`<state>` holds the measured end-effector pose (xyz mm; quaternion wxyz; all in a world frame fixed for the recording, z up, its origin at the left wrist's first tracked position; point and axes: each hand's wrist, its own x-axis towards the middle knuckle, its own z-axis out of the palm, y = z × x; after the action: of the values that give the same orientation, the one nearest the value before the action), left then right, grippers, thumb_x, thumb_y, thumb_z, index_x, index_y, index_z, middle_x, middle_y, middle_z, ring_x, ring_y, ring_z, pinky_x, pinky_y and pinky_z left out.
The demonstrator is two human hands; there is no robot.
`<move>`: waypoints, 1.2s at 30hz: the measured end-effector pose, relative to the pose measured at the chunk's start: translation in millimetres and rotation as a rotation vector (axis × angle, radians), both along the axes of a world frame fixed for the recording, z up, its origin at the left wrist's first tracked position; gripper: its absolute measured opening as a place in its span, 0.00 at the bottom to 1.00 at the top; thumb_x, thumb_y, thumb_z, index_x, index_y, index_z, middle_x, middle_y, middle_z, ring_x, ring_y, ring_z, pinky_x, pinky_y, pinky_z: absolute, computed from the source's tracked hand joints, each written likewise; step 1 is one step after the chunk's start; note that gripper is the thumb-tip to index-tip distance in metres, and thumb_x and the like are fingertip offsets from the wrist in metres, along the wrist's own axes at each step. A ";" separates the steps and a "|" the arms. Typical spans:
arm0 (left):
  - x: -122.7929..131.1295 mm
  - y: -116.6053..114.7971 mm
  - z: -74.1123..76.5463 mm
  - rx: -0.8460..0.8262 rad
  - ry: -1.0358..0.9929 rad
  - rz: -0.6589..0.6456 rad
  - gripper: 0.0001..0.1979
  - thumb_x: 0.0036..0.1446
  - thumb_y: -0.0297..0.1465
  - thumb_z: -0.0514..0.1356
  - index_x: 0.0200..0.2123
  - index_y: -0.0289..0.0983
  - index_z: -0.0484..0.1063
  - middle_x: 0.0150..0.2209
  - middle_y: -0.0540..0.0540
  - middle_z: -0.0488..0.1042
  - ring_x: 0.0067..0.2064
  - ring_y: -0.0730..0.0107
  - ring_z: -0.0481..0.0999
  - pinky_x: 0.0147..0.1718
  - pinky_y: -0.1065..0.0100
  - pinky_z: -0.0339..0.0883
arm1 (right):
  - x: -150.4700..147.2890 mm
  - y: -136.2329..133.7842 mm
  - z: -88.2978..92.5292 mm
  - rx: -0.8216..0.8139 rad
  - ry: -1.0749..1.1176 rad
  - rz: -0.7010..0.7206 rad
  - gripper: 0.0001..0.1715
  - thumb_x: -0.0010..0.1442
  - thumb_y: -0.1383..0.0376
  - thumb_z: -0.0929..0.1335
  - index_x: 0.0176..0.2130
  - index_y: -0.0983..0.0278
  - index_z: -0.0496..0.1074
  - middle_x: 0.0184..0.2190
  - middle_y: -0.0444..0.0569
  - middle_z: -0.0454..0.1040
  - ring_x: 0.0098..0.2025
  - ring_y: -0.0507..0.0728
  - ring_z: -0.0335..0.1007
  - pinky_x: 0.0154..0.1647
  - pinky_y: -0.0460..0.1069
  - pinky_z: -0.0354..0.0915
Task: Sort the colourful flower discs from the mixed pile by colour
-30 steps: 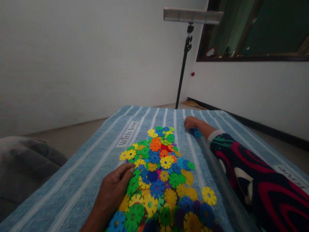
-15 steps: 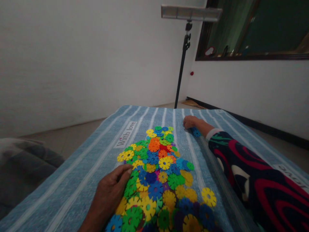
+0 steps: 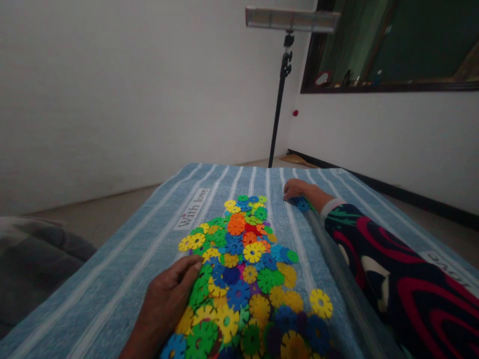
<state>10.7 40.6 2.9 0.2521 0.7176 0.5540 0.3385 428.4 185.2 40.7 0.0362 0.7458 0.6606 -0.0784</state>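
Observation:
A heap of notched plastic discs (image 3: 254,253) in yellow, green, blue, orange and other colours spreads down the middle of the cloth. My left hand (image 3: 168,291) rests against the heap's left side, thumb and forefinger close together beside the green discs. Whatever it may pinch is hidden. Farther off, to the right of the heap, my right hand (image 3: 295,189) is down on the cloth with its fingers curled closed; their contents are out of sight. Under its wrist lie a blue disc (image 3: 303,204) and a bit of green. One yellow disc (image 3: 321,303) sits at the heap's right edge.
A blue-and-white striped cloth (image 3: 149,259) covers the table. Behind it stands a light panel (image 3: 292,20) on a black pole (image 3: 277,114). Grey fabric (image 3: 41,269) shows at the left, and a dark-framed window (image 3: 396,45) is at upper right.
The whole view has shifted slightly. Both hands stay in nearly the same places, and a little green now shows beside the blue disc under my right wrist.

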 end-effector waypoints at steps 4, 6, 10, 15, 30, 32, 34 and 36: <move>1.4 0.3 2.2 0.010 0.007 0.012 0.18 0.49 0.47 0.57 0.32 0.42 0.79 0.33 0.51 0.82 0.36 0.61 0.81 0.33 0.71 0.74 | -3.0 -1.0 -0.1 -0.002 -0.004 0.014 0.17 0.46 0.63 0.73 0.39 0.63 0.80 0.39 0.50 0.80 0.40 0.58 0.74 0.37 0.45 0.65; 1.4 0.6 2.3 0.013 0.009 0.012 0.18 0.49 0.47 0.57 0.32 0.42 0.79 0.34 0.51 0.82 0.36 0.61 0.81 0.33 0.71 0.74 | -4.0 -1.3 0.5 0.000 -0.006 0.016 0.17 0.45 0.65 0.73 0.38 0.63 0.80 0.38 0.50 0.80 0.40 0.58 0.74 0.36 0.44 0.65; 0.4 1.6 0.6 0.027 0.021 0.020 0.18 0.49 0.47 0.57 0.32 0.42 0.80 0.34 0.51 0.82 0.36 0.60 0.81 0.34 0.71 0.74 | -3.4 -0.8 0.0 0.009 -0.003 0.017 0.16 0.44 0.65 0.74 0.37 0.64 0.80 0.38 0.50 0.80 0.40 0.58 0.74 0.37 0.44 0.65; -0.1 0.9 0.2 0.025 0.009 0.015 0.19 0.49 0.47 0.56 0.31 0.42 0.80 0.33 0.51 0.82 0.35 0.61 0.81 0.33 0.71 0.74 | -0.9 -0.7 -4.0 0.034 0.014 0.013 0.15 0.45 0.64 0.74 0.37 0.64 0.80 0.36 0.50 0.80 0.40 0.58 0.74 0.38 0.45 0.66; -2.3 3.4 -4.6 0.020 -0.006 0.013 0.18 0.50 0.47 0.57 0.33 0.42 0.79 0.35 0.51 0.82 0.38 0.61 0.80 0.36 0.71 0.73 | 3.8 -62.9 48.2 0.358 0.107 0.030 0.20 0.60 0.56 0.65 0.42 0.66 0.79 0.39 0.52 0.79 0.40 0.57 0.74 0.40 0.46 0.63; -2.0 3.9 -4.0 0.027 -0.013 -0.008 0.18 0.51 0.46 0.56 0.33 0.42 0.79 0.34 0.51 0.81 0.37 0.62 0.80 0.36 0.70 0.73 | 0.7 -87.5 47.3 0.342 0.132 0.054 0.17 0.58 0.58 0.66 0.39 0.66 0.80 0.34 0.49 0.79 0.36 0.55 0.73 0.36 0.45 0.63; -1.3 3.8 -3.2 0.041 -0.017 -0.025 0.17 0.51 0.46 0.56 0.32 0.41 0.79 0.33 0.52 0.81 0.37 0.62 0.80 0.36 0.70 0.73 | -4.8 -116.6 40.0 0.317 0.174 0.094 0.14 0.57 0.60 0.66 0.35 0.65 0.79 0.30 0.46 0.78 0.32 0.53 0.72 0.34 0.45 0.61; -0.2 3.1 -2.1 0.061 -0.018 -0.029 0.17 0.51 0.45 0.56 0.32 0.41 0.79 0.34 0.51 0.81 0.38 0.61 0.80 0.37 0.69 0.73 | -13.8 -149.4 28.5 0.294 0.291 0.164 0.14 0.57 0.61 0.65 0.33 0.65 0.78 0.27 0.45 0.76 0.30 0.53 0.70 0.32 0.45 0.60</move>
<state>10.4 43.7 0.8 0.2401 0.7297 0.5308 0.3581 414.6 35.8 69.2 -0.1622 0.6676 0.7217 -0.0848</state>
